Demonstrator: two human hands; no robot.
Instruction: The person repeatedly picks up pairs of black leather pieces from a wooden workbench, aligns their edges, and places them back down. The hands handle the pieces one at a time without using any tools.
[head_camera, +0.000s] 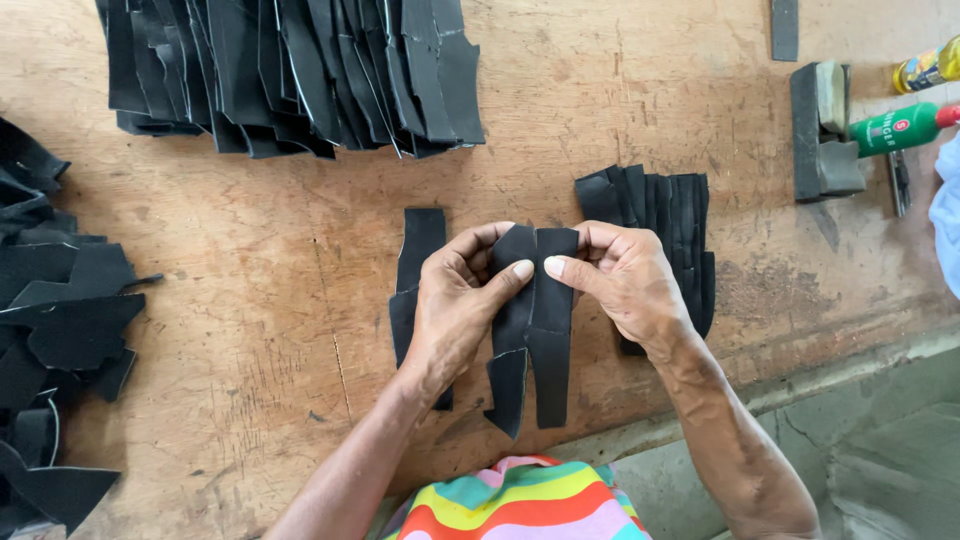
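Two long black leather pieces (535, 335) are pressed together side by side just above the wooden table (270, 260), near its front edge. My left hand (455, 300) grips the left piece, thumb on its top. My right hand (625, 280) grips the right piece, thumb meeting the left thumb at the seam. A single black piece (418, 245) lies flat under and beside my left hand. A small fanned stack of black pieces (660, 205) lies behind my right hand.
A large stack of black pieces (290, 75) sits at the back. More black cut shapes (60, 320) pile at the left edge. A grey block (822, 130), a green bottle (895, 128) and a yellow bottle (925, 68) stand at the right.
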